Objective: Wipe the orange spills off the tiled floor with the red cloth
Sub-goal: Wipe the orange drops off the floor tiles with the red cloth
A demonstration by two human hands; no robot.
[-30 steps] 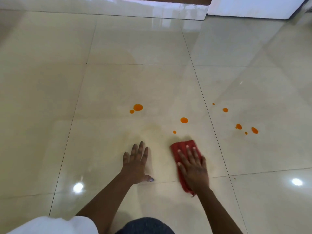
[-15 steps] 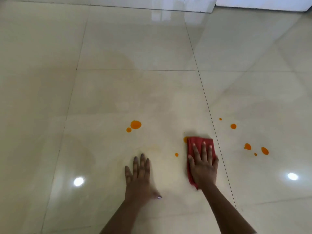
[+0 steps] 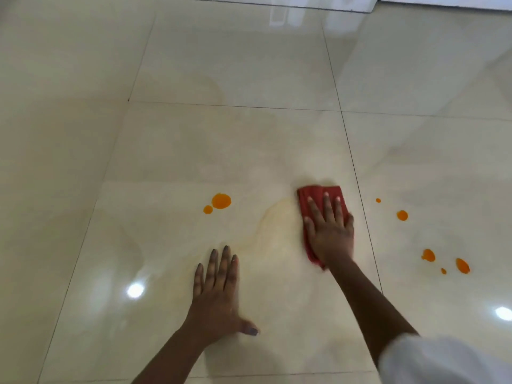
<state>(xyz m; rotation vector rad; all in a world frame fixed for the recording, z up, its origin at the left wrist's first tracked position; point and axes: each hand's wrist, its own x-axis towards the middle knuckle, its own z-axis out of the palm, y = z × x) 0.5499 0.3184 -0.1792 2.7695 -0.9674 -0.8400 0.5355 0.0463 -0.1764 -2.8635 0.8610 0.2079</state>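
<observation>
Pressing flat on the red cloth (image 3: 318,198), the right hand (image 3: 331,234) has its fingers spread and straight, palm down, pinning the folded cloth to the tiled floor (image 3: 221,65) rather than gripping it. The cloth shows beyond the fingertips and along the hand's left edge, and it lies close to a grout line on its right. No writing or label can be read on the cloth or anywhere else.

The left hand (image 3: 219,297) is also opened out, empty, palm flat on the same tile, nearer the person and to the left of the cloth, with its thumb pointing right.

A pale yellowish smear (image 3: 273,220) spreads on the floor just left of the cloth. Farther left sit two orange spills (image 3: 221,201), a large drop touching a smaller one. On the next tile to the right lie more orange drops (image 3: 402,215), well apart from the cloth, some near its level and some nearer the person. A white sleeve (image 3: 443,361) fills the lower right corner.
</observation>
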